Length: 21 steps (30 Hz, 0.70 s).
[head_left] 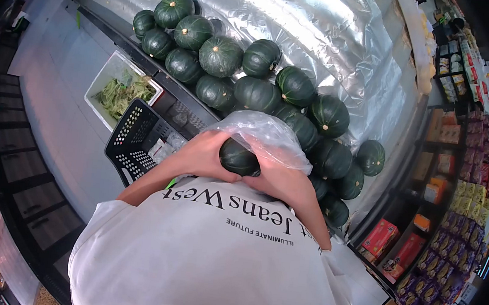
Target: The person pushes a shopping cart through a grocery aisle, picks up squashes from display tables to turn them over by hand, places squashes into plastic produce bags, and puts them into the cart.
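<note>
Dark green, faintly striped round squash point(237, 156) sits clamped between left hand point(204, 152) and right hand point(272, 171), clear plastic bag point(261, 127) draped over it; white box point(92, 94) holds green leaves point(121, 95), black perforated crate point(121, 135) crumpled plastic point(165, 146).

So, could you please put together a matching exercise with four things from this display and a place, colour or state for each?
Things
1. Kabocha squash nearest the shirt
2. Box of leafy greens
3. Crate
4. Foil sheet

Places, colours and states
A. Black, with holes through its walls
B. Spread out under squashes
C. Between the left hand and the right hand, partly under clear plastic
D. White

Right pairs: 1-C, 2-D, 3-A, 4-B
</note>
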Each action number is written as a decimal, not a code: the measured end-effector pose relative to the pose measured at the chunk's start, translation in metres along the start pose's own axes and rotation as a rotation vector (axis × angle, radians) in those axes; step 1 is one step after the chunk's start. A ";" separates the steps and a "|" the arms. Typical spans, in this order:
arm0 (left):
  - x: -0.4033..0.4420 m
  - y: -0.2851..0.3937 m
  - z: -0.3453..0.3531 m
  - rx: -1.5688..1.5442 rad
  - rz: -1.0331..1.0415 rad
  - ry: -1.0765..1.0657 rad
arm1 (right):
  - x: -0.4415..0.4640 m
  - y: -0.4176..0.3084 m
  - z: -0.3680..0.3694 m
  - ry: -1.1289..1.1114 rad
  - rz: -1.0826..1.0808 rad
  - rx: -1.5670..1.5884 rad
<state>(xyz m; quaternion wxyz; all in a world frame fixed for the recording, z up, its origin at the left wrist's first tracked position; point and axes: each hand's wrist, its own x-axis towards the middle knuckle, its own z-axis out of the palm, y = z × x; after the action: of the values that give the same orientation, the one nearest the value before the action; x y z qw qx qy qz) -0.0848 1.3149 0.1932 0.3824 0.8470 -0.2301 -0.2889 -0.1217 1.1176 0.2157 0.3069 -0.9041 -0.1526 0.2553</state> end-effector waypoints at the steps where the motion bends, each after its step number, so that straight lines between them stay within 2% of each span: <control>1: -0.001 0.000 0.000 -0.034 -0.001 0.017 | 0.001 0.005 0.004 0.038 -0.052 -0.023; 2: -0.002 -0.002 0.001 -0.113 0.008 0.033 | 0.001 0.007 0.005 0.077 -0.103 -0.047; 5: 0.003 -0.012 0.003 -0.387 0.058 0.063 | 0.001 0.000 -0.006 0.049 -0.031 -0.006; 11: 0.028 -0.004 -0.002 -1.085 0.261 -0.013 | 0.002 -0.004 -0.017 0.303 -0.218 0.637; 12: 0.035 -0.002 -0.002 -1.017 0.353 -0.011 | 0.004 0.001 -0.013 0.353 -0.255 0.702; 15: 0.049 0.017 -0.003 -1.155 0.303 0.026 | 0.005 -0.001 -0.014 0.484 -0.269 1.007; 16: 0.055 0.021 -0.003 -1.122 0.343 0.025 | 0.006 -0.002 -0.018 0.524 -0.311 1.063; 19: 0.070 0.037 -0.005 -1.252 0.294 0.005 | 0.012 0.001 -0.036 0.580 -0.365 1.124; 20: 0.074 0.048 -0.005 -1.264 0.286 0.026 | 0.015 0.006 -0.034 0.712 -0.411 1.032; 21: 0.080 0.048 -0.005 -1.269 0.310 0.004 | 0.017 0.009 -0.034 0.723 -0.373 1.071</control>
<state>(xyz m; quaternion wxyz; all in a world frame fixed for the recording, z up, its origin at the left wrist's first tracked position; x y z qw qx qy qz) -0.0313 1.2392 0.2083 0.8457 0.4144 -0.1338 -0.3084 -0.0878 1.1018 0.2274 0.7839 -0.6140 -0.0460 -0.0803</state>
